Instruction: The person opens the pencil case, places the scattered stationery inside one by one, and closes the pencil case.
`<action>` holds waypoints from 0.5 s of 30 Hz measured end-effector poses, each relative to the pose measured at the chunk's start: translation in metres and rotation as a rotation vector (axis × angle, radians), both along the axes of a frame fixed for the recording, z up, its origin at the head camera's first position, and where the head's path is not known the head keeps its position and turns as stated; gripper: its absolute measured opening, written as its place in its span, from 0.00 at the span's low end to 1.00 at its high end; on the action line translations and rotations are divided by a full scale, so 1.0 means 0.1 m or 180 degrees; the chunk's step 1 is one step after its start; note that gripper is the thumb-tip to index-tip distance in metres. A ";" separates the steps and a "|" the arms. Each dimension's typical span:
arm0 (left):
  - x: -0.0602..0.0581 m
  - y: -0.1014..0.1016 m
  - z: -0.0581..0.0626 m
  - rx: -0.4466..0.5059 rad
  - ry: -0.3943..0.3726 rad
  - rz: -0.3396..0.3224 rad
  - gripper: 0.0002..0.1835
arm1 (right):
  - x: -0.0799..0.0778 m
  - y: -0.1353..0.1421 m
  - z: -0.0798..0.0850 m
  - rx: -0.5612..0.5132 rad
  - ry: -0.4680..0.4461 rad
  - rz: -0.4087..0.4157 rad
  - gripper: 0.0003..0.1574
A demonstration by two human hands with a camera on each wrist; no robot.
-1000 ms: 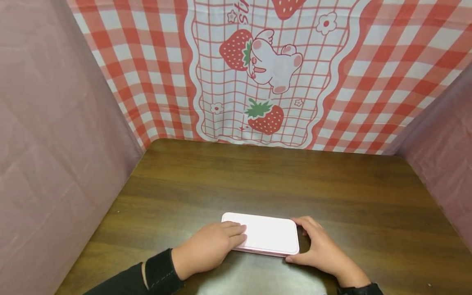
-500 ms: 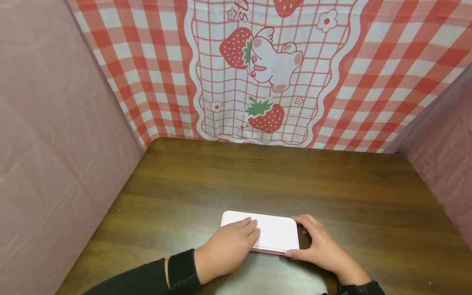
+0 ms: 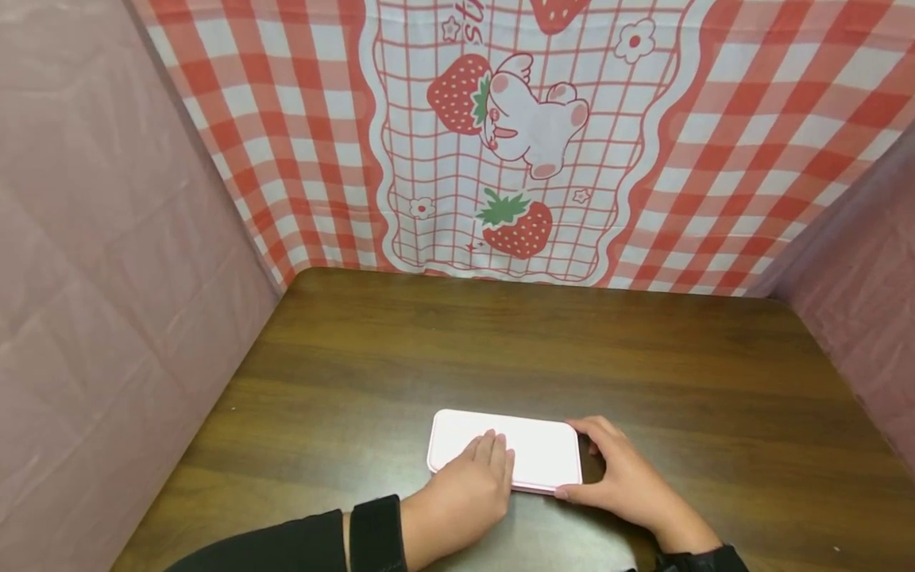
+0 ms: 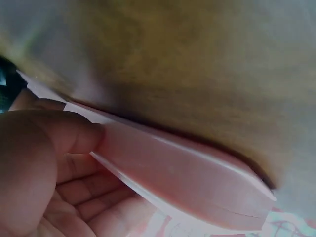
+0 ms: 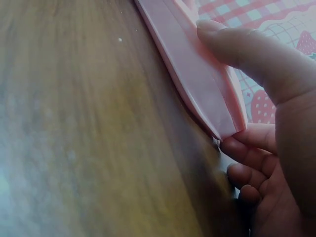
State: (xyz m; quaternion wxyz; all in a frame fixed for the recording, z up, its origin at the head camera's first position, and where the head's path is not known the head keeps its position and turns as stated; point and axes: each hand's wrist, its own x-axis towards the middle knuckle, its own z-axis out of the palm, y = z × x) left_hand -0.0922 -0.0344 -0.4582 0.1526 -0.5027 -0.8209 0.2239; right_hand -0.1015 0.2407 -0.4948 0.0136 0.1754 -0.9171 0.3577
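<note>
A flat rectangular case (image 3: 545, 449) with rounded corners, white on top and pink along its sides, lies on the brown table. My left hand (image 3: 472, 492) rests over its near edge, fingers straight and together on the top. In the left wrist view the left thumb (image 4: 79, 131) lies against the pink side wall (image 4: 173, 173). My right hand (image 3: 625, 481) grips the right end, thumb at the near corner and fingers at the far one. The right wrist view shows the right thumb (image 5: 242, 47) beside the case's pink side (image 5: 197, 74) and fingertips at its end.
The wood-grain table (image 3: 500, 349) spreads around the case. Behind it hangs a red-and-white checked cloth (image 3: 300, 143) with strawberries. Pink fabric screens stand at the left (image 3: 107, 262) and right (image 3: 872, 294).
My left hand has slid right along the case from its left end toward the middle, its fingers turning to point more away from me. The right hand and the case stay almost in place.
</note>
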 end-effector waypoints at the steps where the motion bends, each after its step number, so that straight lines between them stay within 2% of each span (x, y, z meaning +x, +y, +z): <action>1: 0.01 0.01 0.00 -0.0022 0.0028 -0.0007 0.21 | 0.00 0.00 0.00 0.0013 0.0003 -0.0002 0.53; 4: 0.02 0.02 0.00 -0.0015 0.0060 0.0011 0.21 | 0.00 0.01 -0.01 0.0029 -0.0001 -0.0020 0.54; 8: 0.01 0.02 0.03 0.0029 -0.0072 0.0069 0.20 | 0.00 0.01 -0.03 0.0050 0.0000 -0.0011 0.54; 12: -0.03 -0.01 0.09 0.0233 -0.0398 0.0178 0.17 | 0.00 0.00 -0.02 0.0034 0.0019 0.0006 0.53; 15: -0.07 -0.05 0.13 0.0608 -0.0747 0.0346 0.10 | -0.01 -0.01 -0.01 0.0021 0.0027 0.0016 0.53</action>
